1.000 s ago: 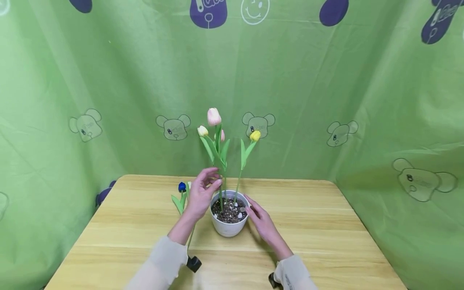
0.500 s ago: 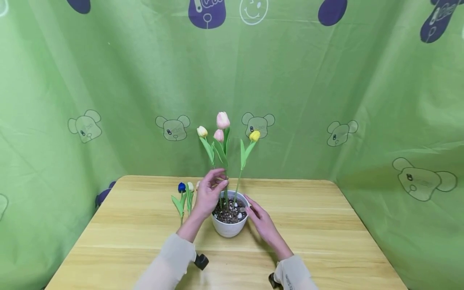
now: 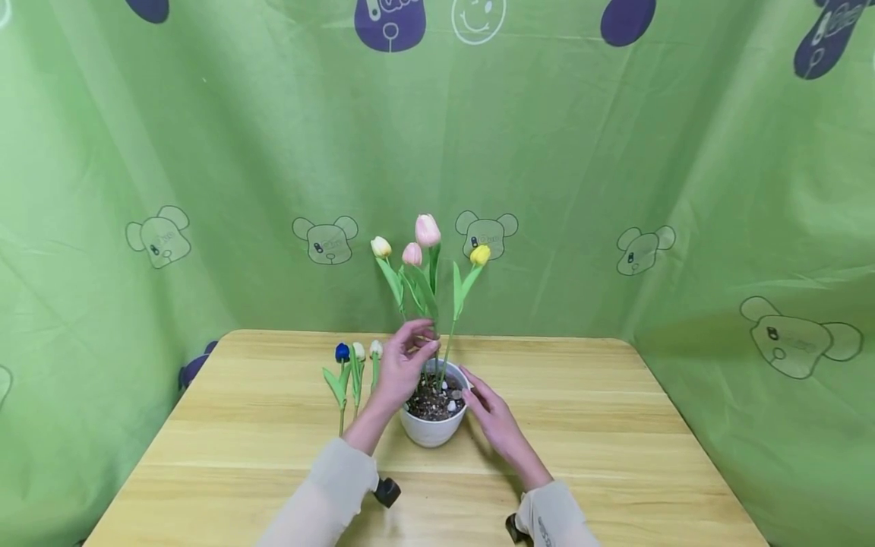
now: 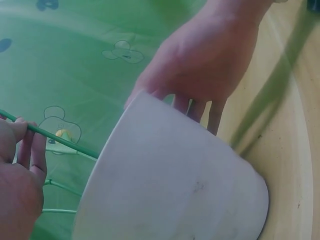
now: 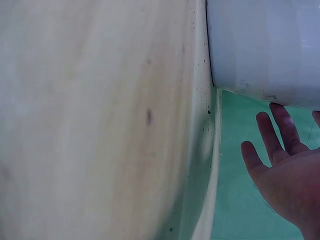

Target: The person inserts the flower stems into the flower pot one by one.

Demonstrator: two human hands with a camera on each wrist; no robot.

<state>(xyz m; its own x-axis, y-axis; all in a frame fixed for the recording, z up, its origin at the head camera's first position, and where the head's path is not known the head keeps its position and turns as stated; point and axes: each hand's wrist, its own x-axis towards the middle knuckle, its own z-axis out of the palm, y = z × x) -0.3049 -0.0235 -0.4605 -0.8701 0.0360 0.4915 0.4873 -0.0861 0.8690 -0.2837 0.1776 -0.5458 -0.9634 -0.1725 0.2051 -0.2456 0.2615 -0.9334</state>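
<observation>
My left hand (image 3: 399, 372) pinches the green stem (image 4: 70, 142) of a tall pink tulip (image 3: 428, 230) between thumb and fingers, above a white pot (image 3: 432, 433). The tulip stands upright over the dark soil (image 3: 431, 404); my hand partly covers the stem, so its lower end is hard to make out. A shorter pink tulip (image 3: 412, 254), a cream tulip (image 3: 380, 247) and a yellow tulip (image 3: 481, 255) rise around it. My right hand (image 3: 502, 429) rests against the pot's right side with fingers extended, the thumb near the rim. In the right wrist view its fingers (image 5: 270, 137) look loosely spread.
Left of the pot, a blue tulip (image 3: 342, 352) and two whitish tulips, one the near white tulip (image 3: 358, 352), lie on the wooden table (image 3: 581, 425). White pebbles (image 3: 452, 406) dot the soil. A green printed curtain (image 3: 560, 152) surrounds the table.
My left hand has moved right with the tall pink tulip, which now stands right of the shorter pink one. More of the whitish tulips shows on the left. My right hand has stayed in place.
</observation>
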